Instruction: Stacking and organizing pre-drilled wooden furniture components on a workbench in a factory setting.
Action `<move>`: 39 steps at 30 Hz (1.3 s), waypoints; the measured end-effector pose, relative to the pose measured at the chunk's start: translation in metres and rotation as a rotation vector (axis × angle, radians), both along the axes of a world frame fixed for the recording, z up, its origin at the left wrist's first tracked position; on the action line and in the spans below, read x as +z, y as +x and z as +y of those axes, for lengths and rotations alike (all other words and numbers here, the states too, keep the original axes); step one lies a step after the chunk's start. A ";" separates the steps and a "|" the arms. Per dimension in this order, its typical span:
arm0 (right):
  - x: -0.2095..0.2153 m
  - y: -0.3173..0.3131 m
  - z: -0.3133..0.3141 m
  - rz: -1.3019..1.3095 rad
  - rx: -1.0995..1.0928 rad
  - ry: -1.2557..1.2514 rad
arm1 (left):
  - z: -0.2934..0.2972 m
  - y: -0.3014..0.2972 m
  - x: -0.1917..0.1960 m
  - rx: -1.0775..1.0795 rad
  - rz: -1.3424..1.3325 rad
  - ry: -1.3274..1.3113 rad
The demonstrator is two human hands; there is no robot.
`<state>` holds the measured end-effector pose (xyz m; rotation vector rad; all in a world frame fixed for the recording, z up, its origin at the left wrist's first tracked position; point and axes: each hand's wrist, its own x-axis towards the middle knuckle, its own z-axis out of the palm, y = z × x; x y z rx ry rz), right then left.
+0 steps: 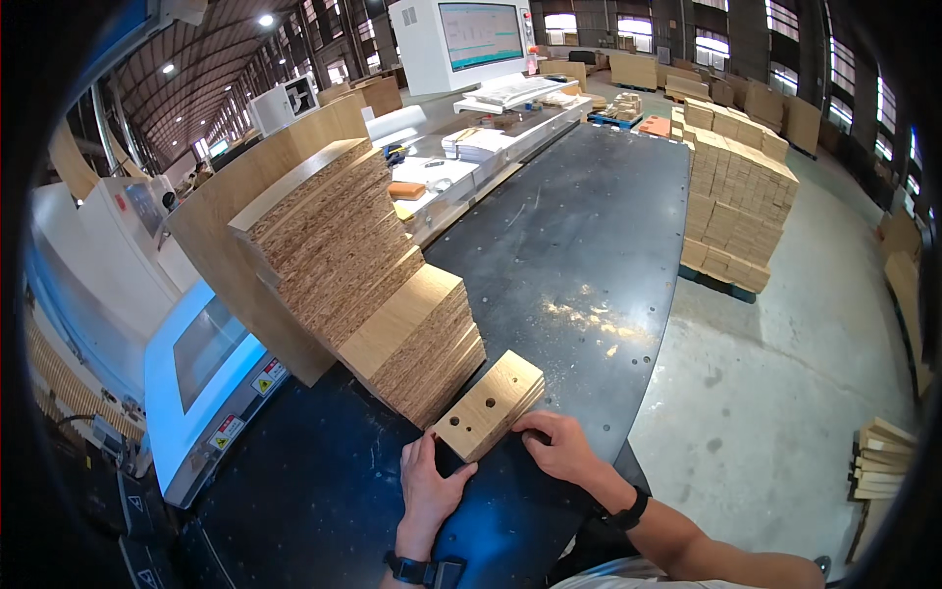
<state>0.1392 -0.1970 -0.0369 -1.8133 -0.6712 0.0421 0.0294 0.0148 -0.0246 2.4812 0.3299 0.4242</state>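
A short stack of small wood-faced boards (pixel 505 385) lies on the dark table, its top board drilled with several round holes of differing size. At the stack's near left corner, my left hand (pixel 432 486) presses its fingertips against the edge, the thumb apart at the near end. My right hand (pixel 561 447) has its fingers curled in, with the fingertips against the right long side. Between them the two hands hold the stack. Just beyond on the left stand taller piles of particleboard pieces (pixel 412 324), their rough edges showing.
The dark tabletop (pixel 549 226) carries scattered sawdust (pixel 599 319). A large upright panel (pixel 245 236) and a blue-white machine (pixel 201 383) stand left. Beyond are a white bench with a monitor (pixel 481 34). A pallet of stacked wood blocks (pixel 736 196) is on the floor to the right.
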 end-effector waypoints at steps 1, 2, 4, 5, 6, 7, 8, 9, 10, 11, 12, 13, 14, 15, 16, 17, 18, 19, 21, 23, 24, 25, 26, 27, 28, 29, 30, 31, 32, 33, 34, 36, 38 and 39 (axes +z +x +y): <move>0.001 0.000 0.000 0.001 0.000 -0.002 | 0.000 0.000 0.000 -0.001 -0.006 0.005; 0.001 0.000 -0.001 -0.005 0.000 -0.002 | 0.000 0.000 0.000 -0.002 -0.011 0.010; 0.000 0.000 -0.002 -0.016 0.000 -0.001 | -0.001 0.000 0.000 -0.005 -0.013 0.013; 0.000 0.000 -0.001 -0.011 0.001 -0.002 | -0.001 0.001 0.001 -0.006 -0.010 0.012; 0.000 0.000 -0.001 -0.005 0.001 -0.003 | -0.001 0.001 0.002 -0.008 -0.006 0.010; 0.000 0.000 -0.001 0.000 0.000 -0.003 | 0.000 0.001 0.001 -0.009 -0.009 0.013; 0.000 0.000 -0.001 -0.007 0.000 -0.005 | 0.001 0.001 -0.001 -0.010 -0.011 0.016; -0.001 0.000 -0.002 -0.015 0.000 -0.006 | 0.001 0.001 -0.002 -0.012 -0.013 0.019; -0.001 0.001 -0.001 -0.023 -0.002 -0.006 | 0.001 0.001 -0.002 -0.007 -0.013 0.024; -0.001 0.001 -0.001 -0.020 -0.003 -0.010 | 0.000 0.000 -0.002 -0.003 -0.014 0.030; -0.002 0.001 -0.001 -0.017 -0.004 -0.014 | 0.000 0.000 -0.002 0.002 -0.014 0.035; -0.002 0.001 -0.002 -0.015 -0.003 -0.022 | 0.000 0.000 -0.002 0.001 -0.012 0.035; -0.001 0.001 -0.002 -0.003 -0.004 -0.025 | 0.000 0.000 -0.001 0.001 -0.010 0.035; 0.001 -0.001 -0.002 0.008 -0.005 -0.027 | 0.000 0.000 -0.001 0.002 -0.008 0.035; 0.003 -0.001 -0.002 0.021 -0.003 -0.034 | 0.000 -0.001 -0.001 -0.004 -0.010 0.034; 0.002 -0.001 -0.002 0.016 -0.002 -0.027 | 0.000 -0.001 -0.001 -0.009 -0.012 0.034; 0.002 0.000 -0.002 0.011 -0.001 -0.020 | 0.000 -0.001 -0.001 -0.014 -0.014 0.034; 0.000 -0.001 -0.002 0.009 0.001 -0.012 | 0.000 -0.001 -0.001 -0.012 -0.013 0.027; -0.004 0.000 -0.002 -0.017 -0.004 0.004 | 0.000 0.000 -0.002 -0.009 -0.009 0.014; -0.008 0.001 -0.001 -0.029 -0.006 0.014 | -0.001 0.001 -0.001 0.007 -0.030 0.029; -0.009 0.001 -0.001 -0.029 -0.006 0.015 | -0.002 0.001 -0.002 0.014 -0.040 0.037; -0.009 0.002 0.000 -0.034 -0.007 0.018 | -0.002 0.001 -0.002 0.012 -0.041 0.034; -0.008 0.002 0.000 -0.038 -0.004 0.015 | -0.001 0.000 -0.002 0.010 -0.042 0.032; -0.006 0.002 0.000 -0.042 -0.002 0.013 | -0.001 0.000 -0.002 0.007 -0.043 0.029; -0.006 0.001 -0.001 -0.043 -0.001 0.010 | -0.001 0.000 -0.003 0.008 -0.039 0.028; -0.006 0.001 0.000 -0.045 -0.003 0.011 | -0.001 0.000 -0.003 0.009 -0.036 0.027; -0.005 0.001 0.000 -0.047 -0.005 0.012 | 0.000 0.000 -0.003 0.009 -0.032 0.026; -0.005 0.001 0.000 -0.049 -0.008 0.012 | 0.000 0.000 -0.003 0.008 -0.036 0.028; -0.005 0.001 0.000 -0.045 -0.007 0.013 | 0.000 0.000 -0.004 0.006 -0.039 0.030; -0.005 0.001 0.000 -0.040 -0.006 0.015 | 0.000 0.000 -0.004 0.005 -0.042 0.031; -0.005 0.001 0.000 -0.037 -0.005 0.017 | 0.000 0.000 -0.004 0.006 -0.040 0.030; -0.004 0.001 0.000 -0.039 -0.002 0.008 | 0.000 0.000 -0.002 0.007 -0.036 0.028; -0.003 0.001 -0.001 -0.040 -0.001 0.006 | -0.001 0.000 -0.001 0.005 -0.032 0.022; -0.002 0.001 -0.001 -0.041 -0.002 0.008 | -0.001 0.000 -0.001 0.004 -0.031 0.019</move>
